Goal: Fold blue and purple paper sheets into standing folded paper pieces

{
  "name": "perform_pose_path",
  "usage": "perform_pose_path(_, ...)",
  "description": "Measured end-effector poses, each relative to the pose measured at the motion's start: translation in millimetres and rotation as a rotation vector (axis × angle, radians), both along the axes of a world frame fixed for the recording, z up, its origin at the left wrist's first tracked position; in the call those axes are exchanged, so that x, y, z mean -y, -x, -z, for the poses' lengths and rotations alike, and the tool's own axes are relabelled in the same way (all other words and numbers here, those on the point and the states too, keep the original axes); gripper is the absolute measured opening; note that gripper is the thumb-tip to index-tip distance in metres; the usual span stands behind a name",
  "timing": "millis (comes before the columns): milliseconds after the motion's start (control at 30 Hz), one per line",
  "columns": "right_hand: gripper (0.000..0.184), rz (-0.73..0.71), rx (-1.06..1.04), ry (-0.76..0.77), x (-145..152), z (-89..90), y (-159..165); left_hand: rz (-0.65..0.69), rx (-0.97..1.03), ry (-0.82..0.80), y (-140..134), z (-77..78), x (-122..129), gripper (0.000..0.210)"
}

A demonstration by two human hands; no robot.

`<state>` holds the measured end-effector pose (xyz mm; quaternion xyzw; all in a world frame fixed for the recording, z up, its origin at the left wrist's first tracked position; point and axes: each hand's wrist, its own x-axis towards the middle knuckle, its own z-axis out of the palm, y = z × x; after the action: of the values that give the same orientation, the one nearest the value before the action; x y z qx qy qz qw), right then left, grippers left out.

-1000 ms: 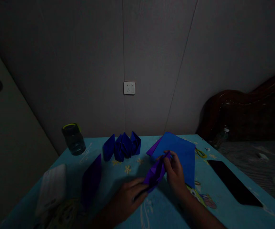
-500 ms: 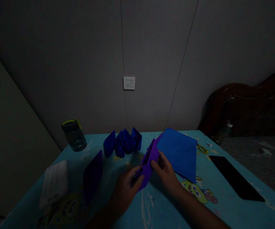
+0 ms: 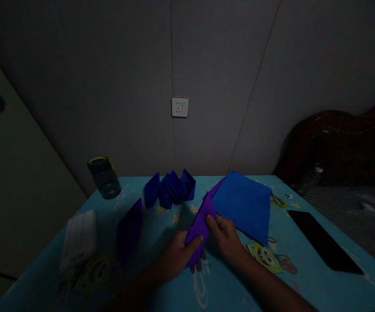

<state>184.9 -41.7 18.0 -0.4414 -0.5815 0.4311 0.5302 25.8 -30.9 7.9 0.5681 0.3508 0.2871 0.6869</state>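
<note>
Between my two hands is a folded piece of purple paper (image 3: 199, 229), tilted with its point up. My left hand (image 3: 180, 255) grips its lower left part, thumb on the front and fingers behind. On its right edge my right hand (image 3: 224, 236) pinches it, thumb on the front face. Another folded purple paper piece (image 3: 129, 232) stands to the left of my left hand. Farther back, several folded dark blue paper pieces (image 3: 171, 189) stand in a row. Behind my right hand lies a stack of blue paper sheets (image 3: 244, 203), with purple sheets showing beneath.
A drinking bottle (image 3: 105, 177) stands at the back left, and a white ribbed object (image 3: 79, 238) lies before it. At right are a flat black object (image 3: 324, 242) and yellow-green scissors (image 3: 278, 201). The blue patterned tablecloth (image 3: 226, 286) reaches the wall.
The purple paper's open folds now lie pressed flatter together. My left hand's fingers have moved behind it, with the thumb across the front. The view has tilted slightly.
</note>
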Motion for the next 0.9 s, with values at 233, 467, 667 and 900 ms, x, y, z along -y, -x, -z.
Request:
perform_pose_path(233,0.042,0.143,0.529,-0.438,-2,-8.1,-18,0.077,-0.074,-0.047,7,1.0,1,0.04)
perform_pose_path(467,0.046,-0.04,0.512,-0.558,5,-11.5,-24,0.169,-0.091,0.143,13,-2.8,8,0.051)
perform_pose_path(667,0.049,-0.203,0.577,-0.522,6,-13.1,-25,0.189,-0.227,0.137,18,-4.8,10,0.052)
perform_pose_path(900,0.046,-0.234,0.588,-0.384,10,-15.3,-26,0.196,-0.46,-0.015,23,6.0,7,0.043)
